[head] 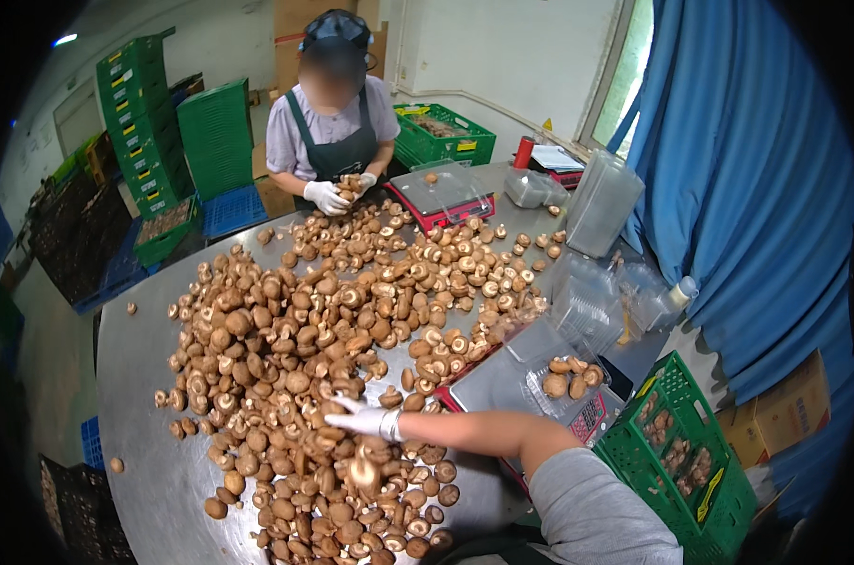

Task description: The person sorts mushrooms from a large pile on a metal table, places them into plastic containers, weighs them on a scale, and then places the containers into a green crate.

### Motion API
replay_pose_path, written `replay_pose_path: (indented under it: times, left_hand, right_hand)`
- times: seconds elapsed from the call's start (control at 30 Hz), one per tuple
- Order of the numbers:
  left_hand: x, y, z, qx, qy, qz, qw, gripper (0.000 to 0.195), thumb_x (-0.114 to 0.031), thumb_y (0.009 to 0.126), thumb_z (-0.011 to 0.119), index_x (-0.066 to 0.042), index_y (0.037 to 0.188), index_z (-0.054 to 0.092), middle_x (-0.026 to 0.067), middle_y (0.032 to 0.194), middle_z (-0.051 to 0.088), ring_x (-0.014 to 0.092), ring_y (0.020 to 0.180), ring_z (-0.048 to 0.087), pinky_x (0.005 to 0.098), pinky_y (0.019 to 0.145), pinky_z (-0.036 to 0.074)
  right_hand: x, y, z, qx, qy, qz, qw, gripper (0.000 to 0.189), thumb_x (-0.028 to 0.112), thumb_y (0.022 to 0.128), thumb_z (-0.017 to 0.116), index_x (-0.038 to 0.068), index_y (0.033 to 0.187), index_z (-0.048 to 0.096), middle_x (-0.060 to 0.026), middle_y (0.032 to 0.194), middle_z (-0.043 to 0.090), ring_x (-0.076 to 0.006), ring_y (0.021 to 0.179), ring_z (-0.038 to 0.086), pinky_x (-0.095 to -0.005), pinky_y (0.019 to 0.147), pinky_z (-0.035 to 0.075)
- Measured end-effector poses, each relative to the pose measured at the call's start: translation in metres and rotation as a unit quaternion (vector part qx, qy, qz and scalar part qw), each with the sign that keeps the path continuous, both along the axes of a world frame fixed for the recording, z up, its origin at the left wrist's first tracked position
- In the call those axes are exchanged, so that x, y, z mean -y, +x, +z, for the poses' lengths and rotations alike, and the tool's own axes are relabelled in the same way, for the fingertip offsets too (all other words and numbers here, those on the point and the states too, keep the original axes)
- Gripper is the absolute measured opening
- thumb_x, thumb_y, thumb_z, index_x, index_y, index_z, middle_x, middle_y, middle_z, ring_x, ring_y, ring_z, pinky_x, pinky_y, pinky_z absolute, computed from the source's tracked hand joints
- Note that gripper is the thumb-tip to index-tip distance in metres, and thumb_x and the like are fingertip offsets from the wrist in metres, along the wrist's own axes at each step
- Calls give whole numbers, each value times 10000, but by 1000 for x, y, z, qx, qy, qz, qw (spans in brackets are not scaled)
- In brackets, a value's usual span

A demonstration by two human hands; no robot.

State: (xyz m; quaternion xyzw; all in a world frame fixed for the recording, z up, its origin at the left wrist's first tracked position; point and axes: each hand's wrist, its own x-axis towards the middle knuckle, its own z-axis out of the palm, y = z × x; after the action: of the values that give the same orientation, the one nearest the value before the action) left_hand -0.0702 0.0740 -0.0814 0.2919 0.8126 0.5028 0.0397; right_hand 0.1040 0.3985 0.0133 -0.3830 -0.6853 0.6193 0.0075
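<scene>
My right hand [365, 421], in a white glove, reaches leftward into a large heap of brown shiitake-like mushrooms [296, 381]. Its thumb and fingers look apart, with the tips among the mushrooms, so a hold on one cannot be made out. Just below the hand, a pale mushroom [364, 472] is blurred. My left hand is out of view. Beside my right forearm, a red-edged digital scale [490, 385] carries a clear plastic tray [540, 395] with several mushrooms [568, 376] in it.
Across the steel table [141, 360], a co-worker [335, 134] with gloved hands holds mushrooms near a second scale [437, 191]. Clear plastic containers [600, 205] stand stacked at the right. A green crate [681, 452] with packed mushrooms sits by my right side, near a blue curtain [759, 176].
</scene>
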Motion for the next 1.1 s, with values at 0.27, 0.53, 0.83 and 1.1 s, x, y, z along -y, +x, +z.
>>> replay_pose_path:
  times: [0.27, 0.53, 0.83, 1.1]
  left_hand:
    - [-2, 1, 12, -2, -11, -4, 1000, 420, -288, 969, 413, 40, 1220, 490, 160, 1237, 506, 282, 1144, 469, 396, 1012, 337]
    - [18, -3, 22, 13, -28, -8, 999, 447, -306, 973, 404, 40, 1250, 466, 162, 1266, 488, 277, 1163, 456, 397, 1023, 329]
    - [29, 5, 26, 9, -40, 14, 999, 436, -281, 976, 394, 42, 1262, 455, 158, 1280, 483, 276, 1177, 448, 395, 1036, 309]
    - [46, -14, -3, -18, -81, 53, 995, 357, -185, 958, 428, 31, 1236, 488, 150, 1241, 512, 271, 1150, 473, 380, 1021, 328]
  right_hand:
    - [24, 43, 34, -77, 104, 191, 973, 828, 599, 854, 475, 161, 1471, 141, -218, 1505, 105, -335, 1390, 162, -427, 1102, 240]
    - [-217, 277, 52, 447, 339, -106, 821, 935, 701, 743, 502, 23, 1369, 354, -228, 1182, 577, -338, 1073, 581, -424, 896, 454]
    - [-229, 283, 24, 392, 47, -77, 915, 1022, 719, 745, 527, 47, 1445, 205, -181, 1453, 301, -279, 1327, 312, -371, 1069, 272]
    - [-214, 251, 4, 296, -2, -23, 955, 714, 621, 843, 502, 105, 1317, 366, -132, 1368, 385, -227, 1293, 320, -356, 1054, 254]
